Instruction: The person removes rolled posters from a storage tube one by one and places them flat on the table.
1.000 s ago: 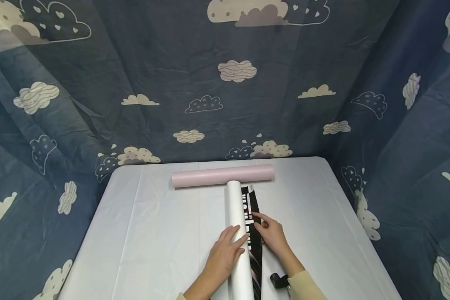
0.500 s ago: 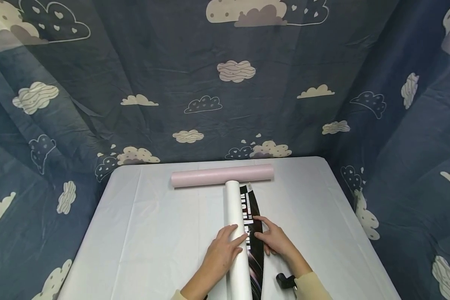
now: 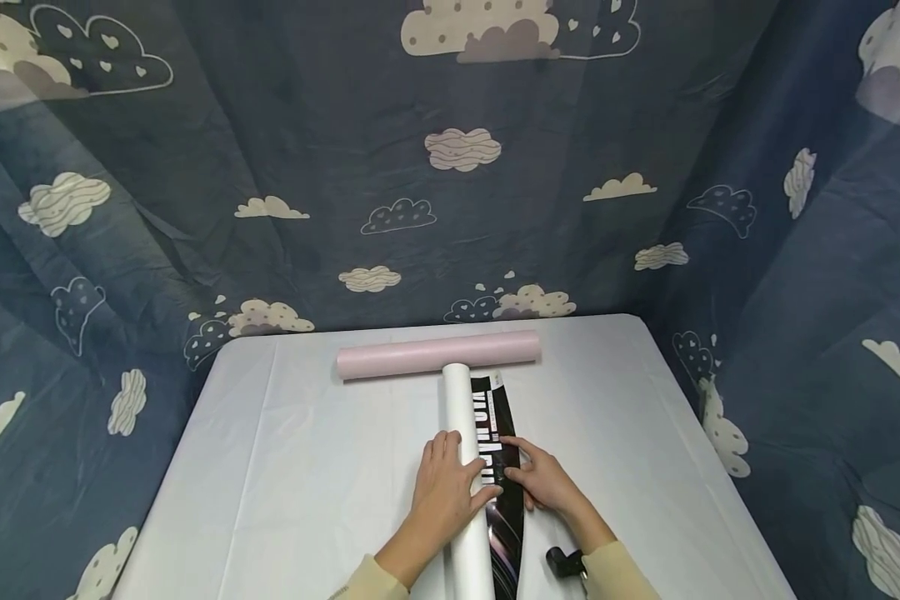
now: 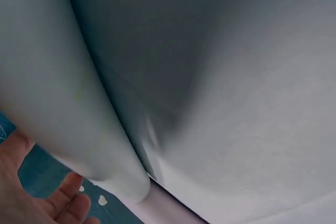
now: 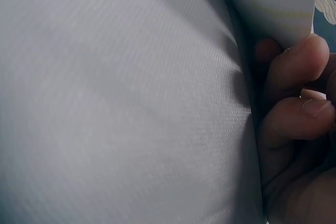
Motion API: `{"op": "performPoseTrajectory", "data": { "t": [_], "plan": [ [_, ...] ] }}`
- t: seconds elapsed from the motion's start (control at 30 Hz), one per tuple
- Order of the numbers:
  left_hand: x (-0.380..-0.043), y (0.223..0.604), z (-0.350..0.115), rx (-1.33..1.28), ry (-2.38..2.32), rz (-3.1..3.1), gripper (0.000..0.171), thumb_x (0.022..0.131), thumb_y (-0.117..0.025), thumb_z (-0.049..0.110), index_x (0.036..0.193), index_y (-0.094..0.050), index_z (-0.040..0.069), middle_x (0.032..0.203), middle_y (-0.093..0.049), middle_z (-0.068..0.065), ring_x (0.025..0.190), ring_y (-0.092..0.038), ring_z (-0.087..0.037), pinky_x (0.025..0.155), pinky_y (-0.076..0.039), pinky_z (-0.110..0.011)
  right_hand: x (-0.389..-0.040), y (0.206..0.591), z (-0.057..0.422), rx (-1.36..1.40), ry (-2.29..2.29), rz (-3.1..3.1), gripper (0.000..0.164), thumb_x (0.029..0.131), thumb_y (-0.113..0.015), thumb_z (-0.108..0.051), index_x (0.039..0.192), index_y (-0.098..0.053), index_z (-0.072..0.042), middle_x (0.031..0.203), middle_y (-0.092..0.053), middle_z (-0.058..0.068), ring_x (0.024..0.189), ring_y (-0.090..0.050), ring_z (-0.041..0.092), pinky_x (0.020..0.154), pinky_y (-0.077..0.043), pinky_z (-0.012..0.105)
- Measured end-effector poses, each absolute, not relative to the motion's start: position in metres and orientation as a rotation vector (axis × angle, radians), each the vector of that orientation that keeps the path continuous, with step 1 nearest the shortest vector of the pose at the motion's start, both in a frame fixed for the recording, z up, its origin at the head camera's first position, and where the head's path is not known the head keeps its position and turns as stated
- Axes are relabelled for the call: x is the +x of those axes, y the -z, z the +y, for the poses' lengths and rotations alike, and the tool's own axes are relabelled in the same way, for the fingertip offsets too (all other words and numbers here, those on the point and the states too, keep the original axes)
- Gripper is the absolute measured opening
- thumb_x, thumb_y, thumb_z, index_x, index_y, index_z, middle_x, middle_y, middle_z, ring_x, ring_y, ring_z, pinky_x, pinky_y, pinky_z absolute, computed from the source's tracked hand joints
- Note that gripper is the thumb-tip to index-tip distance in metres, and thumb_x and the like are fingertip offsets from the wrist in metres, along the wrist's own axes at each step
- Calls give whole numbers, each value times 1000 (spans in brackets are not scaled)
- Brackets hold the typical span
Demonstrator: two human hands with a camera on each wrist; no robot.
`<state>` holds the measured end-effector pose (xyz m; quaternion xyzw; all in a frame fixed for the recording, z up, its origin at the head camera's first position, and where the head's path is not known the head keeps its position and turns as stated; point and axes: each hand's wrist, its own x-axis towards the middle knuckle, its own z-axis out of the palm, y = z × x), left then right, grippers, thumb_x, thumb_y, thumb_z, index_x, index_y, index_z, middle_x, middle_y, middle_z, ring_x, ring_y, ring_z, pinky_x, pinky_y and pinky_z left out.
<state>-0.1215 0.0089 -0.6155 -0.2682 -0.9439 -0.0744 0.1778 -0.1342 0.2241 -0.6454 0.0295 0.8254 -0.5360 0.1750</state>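
Observation:
A rolled poster lies lengthwise on the table, its white back forming a roll (image 3: pixel 459 408). Along the roll's right side a black printed strip (image 3: pixel 504 533) of the poster with white lettering shows. My left hand (image 3: pixel 444 492) rests over the roll, fingers extended and thumb reaching onto the strip. In the left wrist view the white roll (image 4: pixel 68 82) fills the left side, with fingers (image 4: pixel 65 192) beyond it. My right hand (image 3: pixel 546 482) pinches the strip's right edge; in the right wrist view its curled fingers (image 5: pixel 299 66) meet the sheet's pale underside.
A pink roll (image 3: pixel 438 354) lies crosswise at the back, close to the white roll's far end. The white-covered table (image 3: pixel 330 467) stands against dark blue cloud-patterned curtains (image 3: pixel 307 150). A black device (image 3: pixel 564 562) sits at the right wrist.
My left hand has shifted on the roll, its fingers now pointing more straight ahead and the thumb lying further onto the black strip. The right hand has moved slightly nearer, still pinching the edge.

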Motion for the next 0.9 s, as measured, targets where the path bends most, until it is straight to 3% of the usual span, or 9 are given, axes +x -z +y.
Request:
{"op": "performPoseTrajectory", "data": {
  "t": [0.17, 0.3, 0.43, 0.53, 0.63, 0.9],
  "plan": [
    [-127, 617, 11, -756, 63, -2715, 60, 89, -60, 81, 111, -78, 28, 143, -57, -21, 136, -54, -39, 119, -42, -53, -134, 646, 220, 72, 1531, 2325, 60, 98, -67, -7, 156, -50, -15, 55, -63, 1, 32, -44, 3, 35, -31, 21],
    [-127, 615, 9, -799, -85, -2755, 55, 88, -65, 78, 118, -75, 33, 156, -52, -16, 148, -47, -35, 124, -38, -53, -134, 646, 219, 41, 1546, 2317, 61, 98, -67, -8, 156, -50, -13, 56, -64, 1, 33, -45, 3, 36, -32, 21],
    [-131, 615, 5, -900, -85, -2706, 41, 88, -76, 59, 125, -74, 41, 165, -46, -10, 155, -41, -33, 124, -38, -55, -135, 646, 220, 38, 1537, 2324, 61, 98, -67, -7, 156, -49, -12, 53, -61, 0, 32, -44, 3, 35, -31, 21],
    [-133, 617, 1, -1002, -43, -2639, 44, 88, -77, 42, 131, -71, 46, 169, -44, -7, 157, -40, -33, 121, -42, -56, -136, 645, 221, 49, 1521, 2331, 62, 98, -67, -7, 156, -49, -12, 52, -60, -1, 32, -44, 3, 35, -31, 20],
    [-132, 620, -2, -1088, -14, -2605, 50, 89, -74, 33, 137, -68, 46, 169, -44, -4, 158, -40, -33, 119, -45, -56, -136, 645, 222, 50, 1511, 2349, 61, 97, -67, -9, 156, -50, -12, 51, -59, -2, 31, -43, 2, 35, -31, 20],
    [-128, 627, -13, -1144, 28, -2657, 52, 99, -64, 29, 149, -60, 42, 156, -60, 4, 152, -49, -26, 119, -45, -53, -133, 646, 221, 58, 1520, 2351, 61, 98, -68, -10, 156, -50, -12, 52, -61, -1, 32, -44, 2, 35, -31, 20]
  ]
}}
